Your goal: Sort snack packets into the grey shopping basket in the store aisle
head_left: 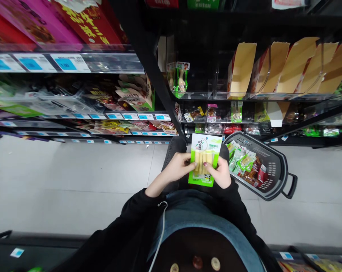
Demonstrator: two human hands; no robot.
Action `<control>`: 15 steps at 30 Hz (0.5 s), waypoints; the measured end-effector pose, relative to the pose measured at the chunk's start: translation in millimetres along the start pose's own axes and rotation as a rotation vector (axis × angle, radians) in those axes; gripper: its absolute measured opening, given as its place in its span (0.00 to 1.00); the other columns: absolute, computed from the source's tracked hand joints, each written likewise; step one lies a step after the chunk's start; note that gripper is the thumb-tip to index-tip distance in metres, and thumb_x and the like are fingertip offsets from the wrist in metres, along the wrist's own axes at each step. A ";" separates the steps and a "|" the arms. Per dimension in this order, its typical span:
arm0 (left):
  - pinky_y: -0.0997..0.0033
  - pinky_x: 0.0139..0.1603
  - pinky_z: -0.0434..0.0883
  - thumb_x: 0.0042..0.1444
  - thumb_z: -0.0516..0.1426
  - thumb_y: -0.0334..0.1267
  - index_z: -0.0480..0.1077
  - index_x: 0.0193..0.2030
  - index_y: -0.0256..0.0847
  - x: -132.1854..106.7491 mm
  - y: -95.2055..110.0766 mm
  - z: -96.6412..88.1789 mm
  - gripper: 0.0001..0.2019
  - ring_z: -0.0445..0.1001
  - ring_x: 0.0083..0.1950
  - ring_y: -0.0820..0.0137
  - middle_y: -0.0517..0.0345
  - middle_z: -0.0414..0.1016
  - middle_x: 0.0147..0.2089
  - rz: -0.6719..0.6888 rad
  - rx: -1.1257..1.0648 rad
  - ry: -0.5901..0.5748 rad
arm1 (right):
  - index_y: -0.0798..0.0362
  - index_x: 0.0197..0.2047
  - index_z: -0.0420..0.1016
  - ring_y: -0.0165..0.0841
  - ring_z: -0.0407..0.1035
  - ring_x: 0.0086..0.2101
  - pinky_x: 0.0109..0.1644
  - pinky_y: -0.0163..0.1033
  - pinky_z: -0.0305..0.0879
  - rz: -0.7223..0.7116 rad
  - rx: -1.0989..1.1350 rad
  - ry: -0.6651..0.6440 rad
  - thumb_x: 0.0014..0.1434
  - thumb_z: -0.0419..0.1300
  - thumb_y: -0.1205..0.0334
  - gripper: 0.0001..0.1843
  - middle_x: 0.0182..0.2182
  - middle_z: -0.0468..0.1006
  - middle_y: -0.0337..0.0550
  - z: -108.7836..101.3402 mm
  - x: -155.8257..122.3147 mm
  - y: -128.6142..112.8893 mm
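Observation:
A green and white snack packet (204, 160) with pale yellow sticks showing through its clear window is held upright over my lap. My left hand (180, 166) grips its left edge, thumb on the front. On the opposite side my right hand (219, 173) pinches the right edge, its thumb also pressed against the front. The fingers behind the packet are hidden. Close by on the right, a grey shopping basket (275, 177) stands on the floor, holding several small green, brown and red packets (246, 163).
Black shelving with packaged snacks (136, 92) runs ahead of me. Open cardboard boxes (295, 68) line the upper right shelf, with two green packets (181, 79) to their left. Pale tiled floor (74, 177) spreads leftward; a white cable (163, 234) hangs by my left sleeve. More shelving (37, 251) stands behind.

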State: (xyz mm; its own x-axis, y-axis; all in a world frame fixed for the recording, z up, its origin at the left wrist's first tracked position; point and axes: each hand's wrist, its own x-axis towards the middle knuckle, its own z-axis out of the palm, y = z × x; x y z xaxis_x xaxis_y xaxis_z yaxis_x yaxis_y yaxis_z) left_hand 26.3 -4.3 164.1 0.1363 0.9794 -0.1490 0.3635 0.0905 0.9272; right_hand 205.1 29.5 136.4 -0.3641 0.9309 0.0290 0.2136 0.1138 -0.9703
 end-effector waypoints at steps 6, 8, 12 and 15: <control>0.77 0.25 0.60 0.47 0.55 0.35 0.72 0.28 0.32 -2.2 -2.2 6.0 0.08 0.61 0.24 0.76 0.61 0.67 0.22 -0.034 0.028 0.047 | 0.57 0.28 0.74 0.32 0.70 0.26 0.32 0.36 0.68 -0.010 -0.007 -0.002 0.48 0.61 0.58 0.10 0.26 0.76 0.43 2.7 1.5 -5.0; 0.78 0.24 0.59 0.47 0.55 0.35 0.72 0.27 0.31 -2.7 -3.0 7.8 0.08 0.61 0.23 0.76 0.61 0.66 0.22 -0.036 0.027 0.061 | 0.57 0.26 0.74 0.32 0.69 0.24 0.31 0.36 0.68 -0.012 -0.021 0.020 0.48 0.61 0.58 0.10 0.23 0.75 0.42 3.8 1.3 -6.1; 0.78 0.24 0.59 0.46 0.56 0.35 0.71 0.24 0.32 -2.9 -5.4 11.2 0.08 0.61 0.23 0.76 0.61 0.66 0.21 -0.033 0.013 0.096 | 0.57 0.24 0.73 0.31 0.67 0.22 0.29 0.36 0.67 -0.032 -0.069 0.060 0.46 0.61 0.58 0.10 0.21 0.74 0.42 5.2 0.7 -6.1; 0.77 0.25 0.61 0.45 0.56 0.35 0.70 0.23 0.32 -2.3 -7.1 14.1 0.07 0.62 0.24 0.75 0.61 0.67 0.21 -0.039 -0.004 0.134 | 0.57 0.23 0.73 0.31 0.68 0.22 0.29 0.37 0.68 -0.046 -0.094 0.072 0.46 0.60 0.58 0.10 0.20 0.74 0.41 5.6 0.5 -5.7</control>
State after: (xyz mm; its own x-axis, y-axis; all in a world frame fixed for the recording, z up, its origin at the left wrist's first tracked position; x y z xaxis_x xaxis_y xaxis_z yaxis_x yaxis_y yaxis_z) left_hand 36.4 -9.7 153.0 -0.0024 0.9904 -0.1383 0.3628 0.1298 0.9228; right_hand 198.6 27.3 140.5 -0.3102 0.9461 0.0930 0.2835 0.1854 -0.9409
